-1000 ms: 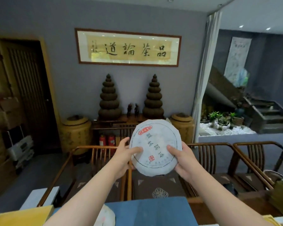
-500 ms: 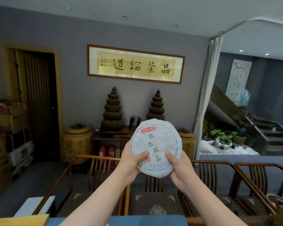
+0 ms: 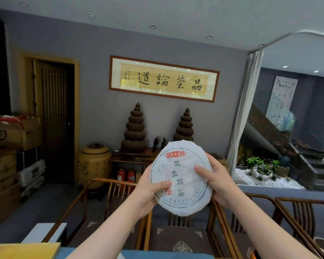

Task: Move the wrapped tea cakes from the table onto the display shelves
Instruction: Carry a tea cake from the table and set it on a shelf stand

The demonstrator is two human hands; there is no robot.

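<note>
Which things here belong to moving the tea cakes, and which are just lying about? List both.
Belongs to the job:
wrapped tea cake, held up face-on
left hand, gripping its left edge
right hand, gripping its right edge

Just lying about:
cardboard boxes
yellow ceramic jar
fire extinguishers
wooden chairs
framed calligraphy

The round paper-wrapped tea cake sits upright between the left hand and right hand. Behind it stand brown wooden chairs; the framed calligraphy panel hangs above.
</note>
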